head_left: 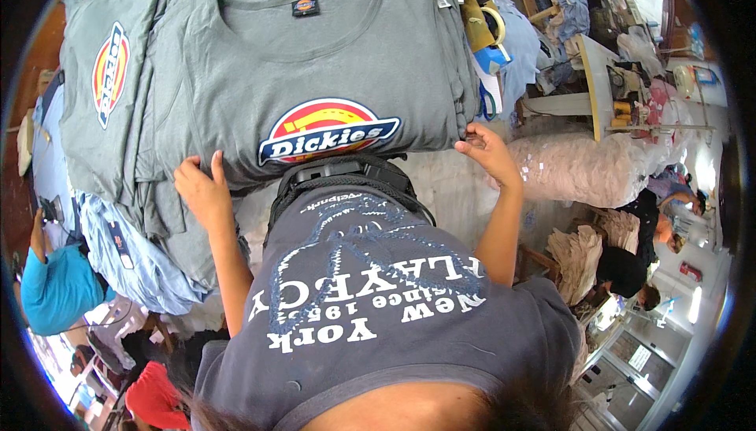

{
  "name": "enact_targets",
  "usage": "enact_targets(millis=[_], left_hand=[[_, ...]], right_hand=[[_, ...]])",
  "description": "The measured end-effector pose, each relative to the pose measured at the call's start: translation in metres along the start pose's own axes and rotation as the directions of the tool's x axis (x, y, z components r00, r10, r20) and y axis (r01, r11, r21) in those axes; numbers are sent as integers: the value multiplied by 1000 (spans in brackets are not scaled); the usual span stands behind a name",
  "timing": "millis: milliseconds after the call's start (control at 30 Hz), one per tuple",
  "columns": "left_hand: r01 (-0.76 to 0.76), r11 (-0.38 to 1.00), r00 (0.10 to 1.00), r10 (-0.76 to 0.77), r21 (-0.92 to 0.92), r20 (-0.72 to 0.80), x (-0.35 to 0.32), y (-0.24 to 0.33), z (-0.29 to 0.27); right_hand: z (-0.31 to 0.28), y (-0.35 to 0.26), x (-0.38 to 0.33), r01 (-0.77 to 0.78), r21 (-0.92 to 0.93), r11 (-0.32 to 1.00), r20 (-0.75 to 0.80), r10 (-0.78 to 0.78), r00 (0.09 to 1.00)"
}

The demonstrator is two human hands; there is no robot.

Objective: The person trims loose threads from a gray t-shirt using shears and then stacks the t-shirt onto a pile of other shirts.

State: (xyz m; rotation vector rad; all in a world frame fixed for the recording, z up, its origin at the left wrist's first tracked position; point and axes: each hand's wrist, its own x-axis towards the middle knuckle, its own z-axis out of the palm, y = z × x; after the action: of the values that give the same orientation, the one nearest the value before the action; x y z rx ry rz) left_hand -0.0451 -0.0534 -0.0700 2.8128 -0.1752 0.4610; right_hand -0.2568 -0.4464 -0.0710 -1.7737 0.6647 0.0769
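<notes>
A grey T-shirt (236,92) lies folded in front of me, its neckline facing away and a colourful printed emblem at its near edge. At the near left corner of this fold, my left hand (206,191) has its fingers curled on the fabric, thumb up. Across from it, my right hand (496,159) pinches the near right corner between thumb and finger. The layers underneath the fold are partly hidden. Beside it on the left is another grey T-shirt (87,104) with the same kind of emblem.
Right of the shirts stands a holder (477,25) with tape and tools. Light blue garments (146,261) hang at the left. Wrapped pink bundles (579,167) lie on the right. People work nearby, one in a blue top (59,289), another in black (622,269).
</notes>
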Motion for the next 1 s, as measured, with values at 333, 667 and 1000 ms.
enact_targets(millis=[333,667,1000], left_hand=[[193,877,977,-214,-441,1,-38,-40,29],[462,520,886,-234,-719,400,-38,-85,15],[564,409,826,-249,-718,506,-23,-112,8]], right_hand=[[32,29,-14,131,177,975,-284,-77,956],[23,21,-19,224,324,919,-337,-110,935],[11,44,-15,125,291,949,-271,-43,962]])
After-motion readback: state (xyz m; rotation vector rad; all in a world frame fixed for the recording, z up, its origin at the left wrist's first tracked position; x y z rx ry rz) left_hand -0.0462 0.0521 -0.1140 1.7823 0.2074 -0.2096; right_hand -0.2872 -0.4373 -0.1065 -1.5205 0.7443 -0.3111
